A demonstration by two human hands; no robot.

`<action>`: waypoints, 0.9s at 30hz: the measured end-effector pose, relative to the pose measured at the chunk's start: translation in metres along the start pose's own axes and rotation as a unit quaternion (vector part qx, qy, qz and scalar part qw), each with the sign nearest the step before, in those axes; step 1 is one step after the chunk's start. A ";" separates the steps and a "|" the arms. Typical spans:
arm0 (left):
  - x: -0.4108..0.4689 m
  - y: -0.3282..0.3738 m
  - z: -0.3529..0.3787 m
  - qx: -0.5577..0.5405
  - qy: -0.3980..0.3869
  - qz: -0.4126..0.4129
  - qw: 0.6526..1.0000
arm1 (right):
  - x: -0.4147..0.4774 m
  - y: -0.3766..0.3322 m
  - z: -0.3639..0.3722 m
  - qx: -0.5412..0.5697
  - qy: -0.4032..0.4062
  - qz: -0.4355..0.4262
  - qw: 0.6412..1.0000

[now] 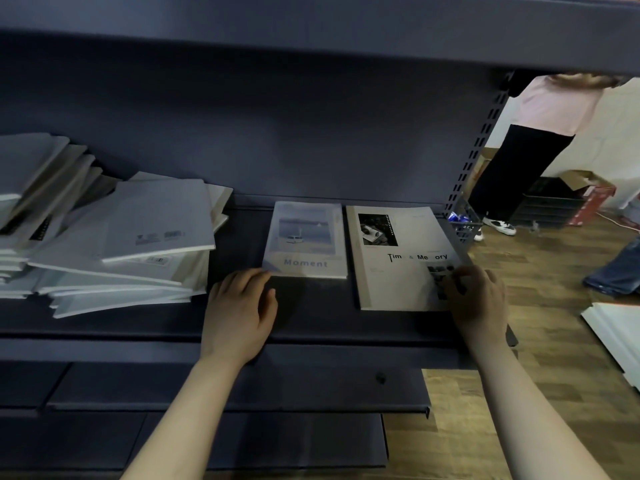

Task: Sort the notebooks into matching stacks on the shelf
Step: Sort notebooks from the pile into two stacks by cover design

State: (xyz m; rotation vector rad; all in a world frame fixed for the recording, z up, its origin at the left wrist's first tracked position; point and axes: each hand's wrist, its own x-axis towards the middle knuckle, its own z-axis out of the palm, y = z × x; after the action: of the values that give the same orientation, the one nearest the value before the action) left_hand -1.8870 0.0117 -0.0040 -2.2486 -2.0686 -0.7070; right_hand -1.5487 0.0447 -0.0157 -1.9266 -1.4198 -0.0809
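Two notebooks lie flat side by side on the dark blue shelf (311, 317). The smaller "Moment" notebook (306, 240) has a pale blue cover with a seaside photo. To its right lies the larger beige "Time & Memory" notebook (398, 261). My left hand (239, 313) rests palm down on the shelf, fingertips touching the near left corner of the "Moment" notebook. My right hand (479, 299) grips the near right corner of the "Time & Memory" notebook. A messy pile of mixed notebooks (114, 244) fills the shelf's left side.
An upper shelf board (311, 32) overhangs the work area. A slotted upright (479, 143) marks the shelf's right end. Beyond it a person (540, 140) stands on the wooden floor beside boxes (571, 199). Lower shelf boards (225, 386) jut out below my arms.
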 end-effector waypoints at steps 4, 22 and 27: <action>0.000 -0.001 0.000 -0.006 0.004 0.001 1.000 | 0.000 -0.002 -0.001 -0.006 -0.010 0.019 1.000; -0.001 -0.003 0.002 -0.005 0.015 0.014 1.000 | -0.003 -0.006 0.000 -0.093 -0.032 0.040 0.994; -0.001 -0.004 0.002 0.007 0.017 0.033 0.999 | -0.005 -0.011 -0.003 -0.101 -0.042 0.022 0.994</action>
State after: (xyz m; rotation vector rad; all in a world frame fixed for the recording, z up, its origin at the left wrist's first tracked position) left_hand -1.8903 0.0117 -0.0076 -2.2693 -1.9685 -0.7177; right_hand -1.5590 0.0399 -0.0103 -2.1483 -1.4703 -0.1283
